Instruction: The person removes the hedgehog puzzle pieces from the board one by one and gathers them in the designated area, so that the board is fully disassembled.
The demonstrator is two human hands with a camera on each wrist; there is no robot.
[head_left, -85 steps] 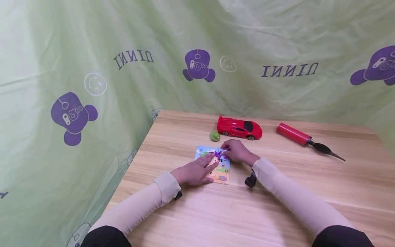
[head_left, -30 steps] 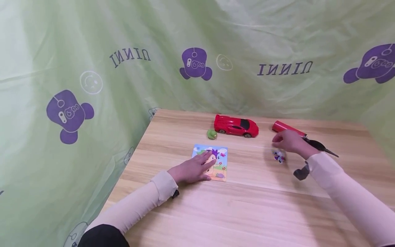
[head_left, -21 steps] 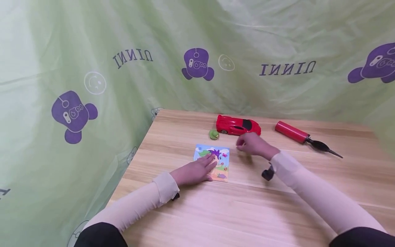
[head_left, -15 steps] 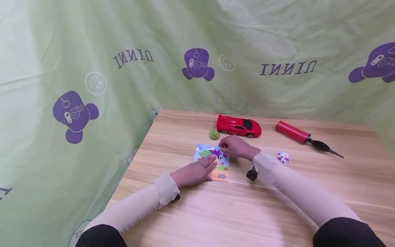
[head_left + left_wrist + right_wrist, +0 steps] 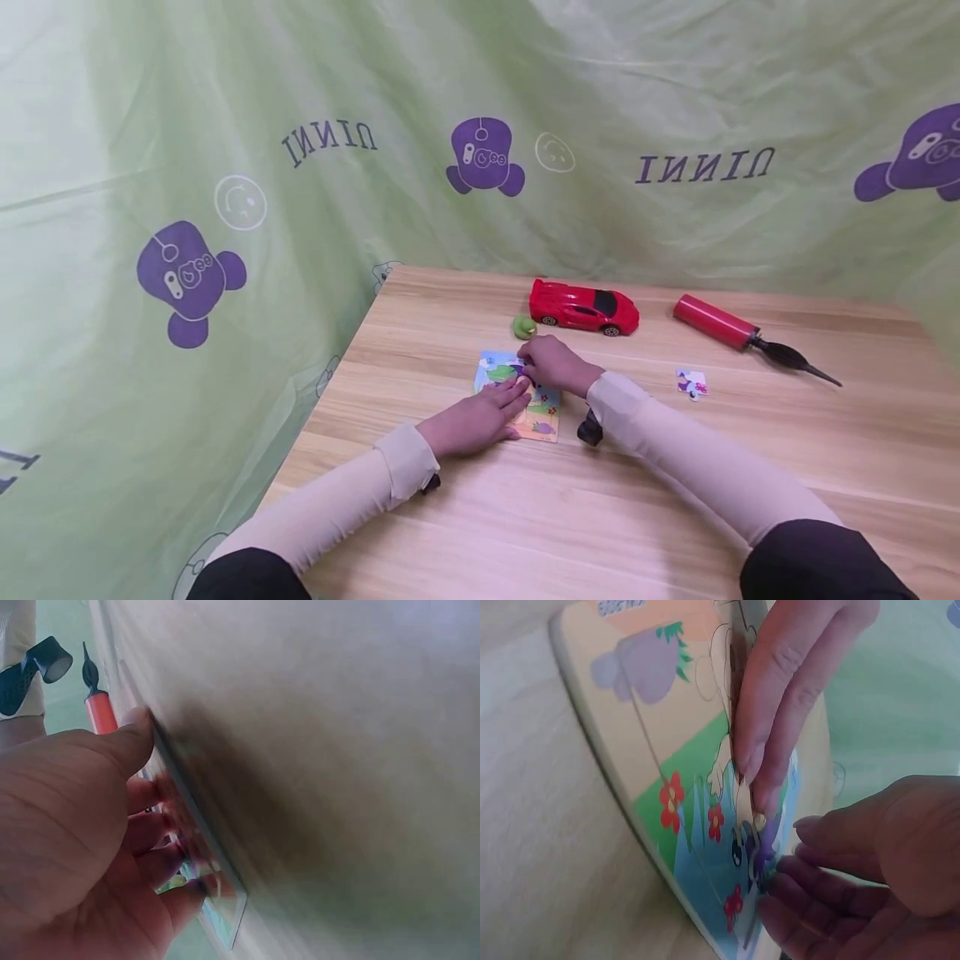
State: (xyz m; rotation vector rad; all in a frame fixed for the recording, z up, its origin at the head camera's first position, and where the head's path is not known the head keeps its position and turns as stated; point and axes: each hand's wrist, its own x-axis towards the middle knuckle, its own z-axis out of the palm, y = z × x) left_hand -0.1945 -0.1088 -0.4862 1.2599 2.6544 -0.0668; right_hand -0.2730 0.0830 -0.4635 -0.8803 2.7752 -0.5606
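A flat jigsaw puzzle (image 5: 544, 429) with a cartoon picture lies on the table, its fruit and red flowers showing close up in the right wrist view. My left hand (image 5: 468, 422) rests across it with fingers extended, the thumb near the board's edge in the left wrist view. My right hand (image 5: 558, 365) is at the far edge, fingers bent, fingertips touching the purple hair area (image 5: 769, 844). Whether they pinch a piece there is hidden. A loose puzzle piece (image 5: 692, 384) with a pink butterfly lies on the table to the right.
A red toy car (image 5: 583, 308) stands behind the puzzle, with a small green duck figure (image 5: 523, 326) beside it. Farther right lies a red hand pump (image 5: 717, 322) with a black nozzle. A green printed curtain (image 5: 600, 225) borders the table.
My right hand carried the butterfly piece off the puzzle to the right and let it go. It has come back to the puzzle's top, farther left. My left hand has stayed put.
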